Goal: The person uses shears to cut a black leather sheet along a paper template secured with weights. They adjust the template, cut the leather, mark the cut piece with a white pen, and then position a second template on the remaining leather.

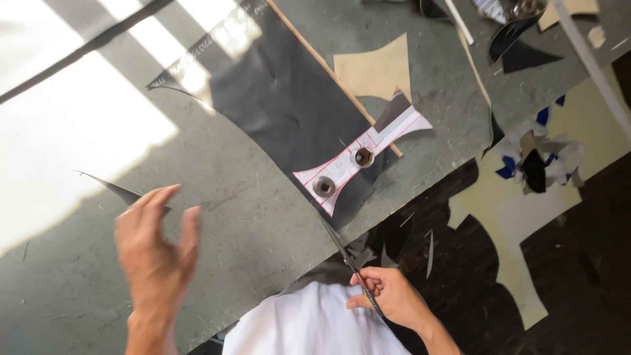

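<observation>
From the head camera, the right hand (393,299) sits low at the near edge of the grey bench (263,230), its fingers (368,283) curled tight through the handles of a pair of scissors (348,260). The dark blades run up and away from the hand toward the lower edge of a large black sheet (289,105), which lies flat across the middle of the bench; the tip lies at the sheet's near corner, though whether it is cutting there I cannot tell.

The left hand (156,253) hovers over bare bench to the left, blurred, fingers (190,227) loosely apart and holding nothing. Just beyond its fingertips a thin dark sliver (115,189) of material curls up off the surface.

On the black sheet rests a white paper pattern (365,154) with red lines, narrow at the waist and flared at both ends. Two round metal weights (324,186) stand on it, one near the lower end, the other at the waist. A slim wooden stick (335,75) runs diagonally along the sheet's far edge, and a tan cut-out piece (378,69) lies just past it.

Strong sunlight falls in bright patches across the left of the bench. Beyond the bench edge on the right, the floor (578,263) carries pale and dark offcuts and a heap of mixed scraps (542,161). White cloth (309,322) shows at the bottom, between the forearms.
</observation>
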A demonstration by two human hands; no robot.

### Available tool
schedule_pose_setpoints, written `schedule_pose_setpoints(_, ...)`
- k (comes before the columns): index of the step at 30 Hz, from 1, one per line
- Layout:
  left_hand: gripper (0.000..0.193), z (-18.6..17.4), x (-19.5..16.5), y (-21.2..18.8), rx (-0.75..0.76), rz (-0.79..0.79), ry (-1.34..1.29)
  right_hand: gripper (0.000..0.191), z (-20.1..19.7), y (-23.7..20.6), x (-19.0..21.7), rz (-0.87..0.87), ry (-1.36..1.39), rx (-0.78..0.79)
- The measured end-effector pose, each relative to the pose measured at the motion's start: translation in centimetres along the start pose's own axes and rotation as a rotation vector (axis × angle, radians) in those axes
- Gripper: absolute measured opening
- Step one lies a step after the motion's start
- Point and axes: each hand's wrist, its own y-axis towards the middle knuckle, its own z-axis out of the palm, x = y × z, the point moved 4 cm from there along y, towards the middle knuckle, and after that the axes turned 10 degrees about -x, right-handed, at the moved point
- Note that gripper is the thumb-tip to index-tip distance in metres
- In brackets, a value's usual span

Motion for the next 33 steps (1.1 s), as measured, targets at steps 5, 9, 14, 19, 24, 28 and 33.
schedule_pose_setpoints(5,0.05,6.4,-8.8,1.0,0.31,0.323,-0.44,0.034,2.5,-2.5,-3.5,0.137,0.185,-0.013)
schedule_pose_setpoints(9,0.051,11.8,-12.8,2.5,0.43,0.604,-0.591,0.036,5.2,-3.1,-5.6,0.133,0.307,-0.037)
schedule_pose_setpoints(14,0.061,15.7,-13.0,2.3,0.565,0.738,-0.432,0.04,8.7,-4.3,-6.7,0.153,0.54,-0.125)
schedule_pose_setpoints(19,0.072,16.6,-13.2,2.5,0.598,0.784,-0.326,0.044,10.2,-3.4,-5.4,0.189,0.65,-0.179)
schedule_pose_setpoints(24,0.081,16.4,-13.2,2.4,0.588,0.794,-0.321,0.044,10.8,-3.2,-4.7,0.234,0.706,-0.239)
schedule_pose_setpoints(28,0.083,16.5,-13.1,2.4,0.587,0.804,-0.314,0.043,11.5,-3.0,-4.1,0.147,0.494,-0.344)
schedule_pose_setpoints(33,0.082,16.5,-13.1,2.4,0.575,0.815,-0.304,0.045,12.2,-3.1,-3.1,0.109,0.424,-0.41)
